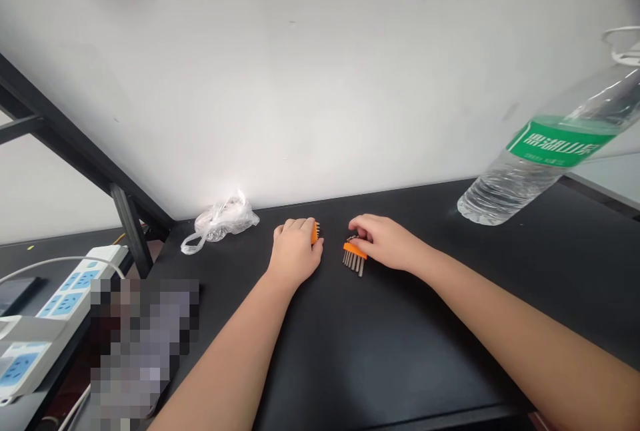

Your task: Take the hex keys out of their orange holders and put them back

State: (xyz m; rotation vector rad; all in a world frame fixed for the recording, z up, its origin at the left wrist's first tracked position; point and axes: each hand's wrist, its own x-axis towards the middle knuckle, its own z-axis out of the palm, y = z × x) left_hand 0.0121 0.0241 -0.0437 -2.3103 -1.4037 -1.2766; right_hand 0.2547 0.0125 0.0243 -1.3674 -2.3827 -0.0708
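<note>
My left hand (pixel 296 251) rests on the black table with its fingers curled over an orange piece (pixel 315 232). A row of short dark tips sticks out of its right side; the rest is hidden under the hand. Across a small gap, my right hand (pixel 383 239) is closed on an orange bit holder (pixel 356 251). Several grey rods, like screwdriver bits, point from the holder down toward me, and dark ends show on its far side. Thumb and fingers grip it near its upper right end. The two orange pieces are apart.
A crumpled clear plastic bag (pixel 223 220) lies at the back left by the wall. On the right a large water bottle (pixel 535 151) with a green label stands on the table (pixel 380 351). At the left are a white power strip (pixel 65 311), a black metal frame (pixel 75 131) and a blurred-out patch.
</note>
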